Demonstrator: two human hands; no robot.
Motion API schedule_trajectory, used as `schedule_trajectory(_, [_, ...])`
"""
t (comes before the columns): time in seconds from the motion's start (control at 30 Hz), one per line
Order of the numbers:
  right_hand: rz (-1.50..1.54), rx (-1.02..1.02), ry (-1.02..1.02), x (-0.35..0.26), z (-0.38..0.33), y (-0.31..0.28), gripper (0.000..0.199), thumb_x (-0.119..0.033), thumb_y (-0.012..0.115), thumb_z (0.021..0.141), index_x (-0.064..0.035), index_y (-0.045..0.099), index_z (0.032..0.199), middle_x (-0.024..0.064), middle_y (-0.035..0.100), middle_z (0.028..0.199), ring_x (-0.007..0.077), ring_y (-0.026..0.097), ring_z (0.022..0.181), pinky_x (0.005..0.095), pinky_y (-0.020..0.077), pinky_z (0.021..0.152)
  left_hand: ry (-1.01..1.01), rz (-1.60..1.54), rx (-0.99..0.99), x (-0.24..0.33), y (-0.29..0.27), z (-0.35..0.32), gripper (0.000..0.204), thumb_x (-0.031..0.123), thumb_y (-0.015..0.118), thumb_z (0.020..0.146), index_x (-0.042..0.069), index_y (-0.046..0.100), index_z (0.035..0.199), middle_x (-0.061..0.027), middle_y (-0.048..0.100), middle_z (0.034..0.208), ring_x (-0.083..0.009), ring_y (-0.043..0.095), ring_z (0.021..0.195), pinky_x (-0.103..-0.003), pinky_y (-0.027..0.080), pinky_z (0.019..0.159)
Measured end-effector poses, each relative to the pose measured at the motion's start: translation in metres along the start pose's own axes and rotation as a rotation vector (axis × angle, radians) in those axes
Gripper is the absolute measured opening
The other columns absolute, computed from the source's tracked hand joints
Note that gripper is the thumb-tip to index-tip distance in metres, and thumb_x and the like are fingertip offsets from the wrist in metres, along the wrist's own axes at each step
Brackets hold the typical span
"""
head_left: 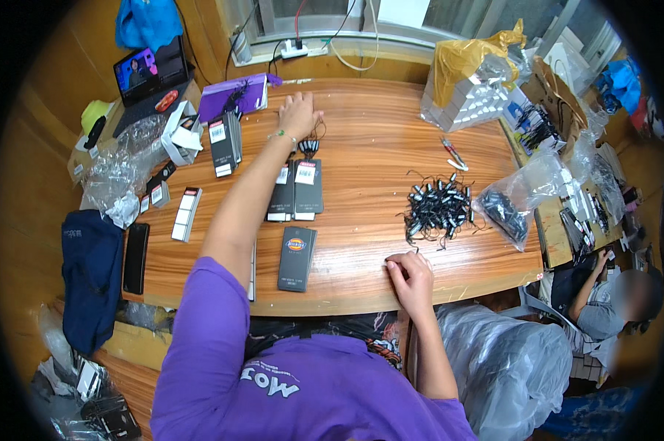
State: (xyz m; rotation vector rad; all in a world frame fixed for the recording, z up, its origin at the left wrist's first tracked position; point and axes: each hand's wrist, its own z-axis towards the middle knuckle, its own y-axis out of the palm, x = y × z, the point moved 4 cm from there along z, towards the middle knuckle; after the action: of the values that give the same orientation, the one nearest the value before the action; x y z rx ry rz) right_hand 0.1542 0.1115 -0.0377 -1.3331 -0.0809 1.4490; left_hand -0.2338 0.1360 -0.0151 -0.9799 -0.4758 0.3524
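My left hand (299,117) reaches to the far part of the table, its fingers spread and bent down at the black cords (311,145) above two stacks of dark grey hang tags (308,187). Closer to me lies another stack of grey tags (297,259) with an orange and blue emblem. My right hand (413,281) rests near the front edge, thumb and fingers curled together; whatever they may hold is too small to make out. Just beyond it is a heap of black string loops (441,209) with small plastic pieces.
Left on the table are more tag stacks (225,145), white label cards (186,214), a purple notebook (233,95) and a black phone (136,257). To the right lie small snips (454,153), a plastic bag (510,213) and a bag of white boxes (468,99). Another person (604,309) sits at right.
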Motion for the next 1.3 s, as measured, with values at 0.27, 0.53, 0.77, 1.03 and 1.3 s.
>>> schedule_trajectory(0.27, [-0.002, -0.054, 0.073, -0.002, 0.0, 0.001, 0.007, -0.012, 0.06, 0.077, -0.0061, 0.063, 0.078, 0.0055, 0.054, 0.065, 0.0205, 0.049, 0.064, 0.0322, 0.035, 0.065, 0.223, -0.389, -0.458, 0.04, -0.119, -0.149, 0.029, 0.026, 0.06, 0.08, 0.003, 0.058, 0.099, -0.0127, 0.057, 0.097, -0.0267, 0.05, 0.097, -0.036, 0.04, 0.085])
schedule_trajectory(0.53, [0.095, -0.204, -0.233, -0.076, 0.029, 0.043, 0.015, -0.011, 0.063, 0.075, -0.0027, 0.061, 0.087, 0.0099, 0.054, 0.077, 0.0264, 0.051, 0.076, 0.0355, 0.0403, 0.069, -0.277, -0.408, -0.464, -0.018, -0.167, -0.244, 0.041, 0.017, 0.069, 0.072, 0.004, 0.055, 0.107, -0.0085, 0.053, 0.1, -0.0209, 0.051, 0.092, -0.031, 0.042, 0.083])
schedule_trajectory(0.77, [-0.084, -0.32, -0.253, -0.088, 0.056, 0.096, 0.044, -0.028, 0.067, 0.072, -0.0014, 0.056, 0.105, 0.0131, 0.052, 0.093, 0.0298, 0.048, 0.089, 0.0391, 0.0392, 0.075, -0.302, -0.656, -0.474, -0.034, -0.14, -0.271, 0.053, 0.02, 0.074, 0.068, 0.003, 0.052, 0.113, -0.0087, 0.05, 0.105, -0.0214, 0.051, 0.096, -0.031, 0.043, 0.085])
schedule_trajectory(1.03, [0.093, -0.359, -0.131, -0.084, 0.049, 0.096, 0.043, -0.025, 0.066, 0.073, -0.0007, 0.054, 0.106, 0.0149, 0.051, 0.09, 0.0299, 0.05, 0.084, 0.0384, 0.0399, 0.074, -0.47, -0.837, -0.263, -0.047, -0.147, -0.273, 0.054, 0.014, 0.066, 0.077, 0.007, 0.044, 0.126, -0.0049, 0.049, 0.108, -0.0131, 0.047, 0.096, -0.027, 0.041, 0.081])
schedule_trajectory(1.3, [0.269, -0.118, -0.023, -0.054, 0.052, 0.086, 0.016, -0.003, 0.057, 0.079, 0.0021, 0.057, 0.094, 0.0101, 0.048, 0.08, 0.0204, 0.048, 0.074, 0.029, 0.0407, 0.065, -0.537, -0.074, 0.096, -0.147, -0.221, -0.249, 0.046, 0.027, 0.064, 0.077, 0.003, 0.051, 0.114, -0.0178, 0.05, 0.114, -0.0336, 0.044, 0.108, -0.038, 0.036, 0.092])
